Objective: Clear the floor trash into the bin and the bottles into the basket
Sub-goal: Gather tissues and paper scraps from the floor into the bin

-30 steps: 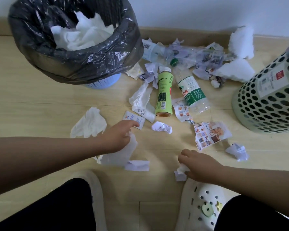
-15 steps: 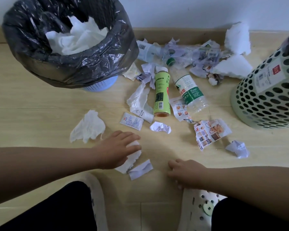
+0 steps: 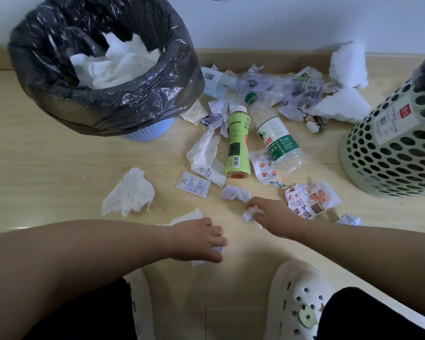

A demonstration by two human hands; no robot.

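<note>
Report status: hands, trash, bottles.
Left hand grips paper scraps; right hand grips paper wad. Green bottle, water bottle lie on floor, litter around them.

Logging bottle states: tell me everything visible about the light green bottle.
The light green bottle looks plastic, with a white cap, a barcoded wrap label and an orange base. It lies on its side, cap toward the wall. Crumpled white paper lies against one side; the clear water bottle lies beside the other.
</note>
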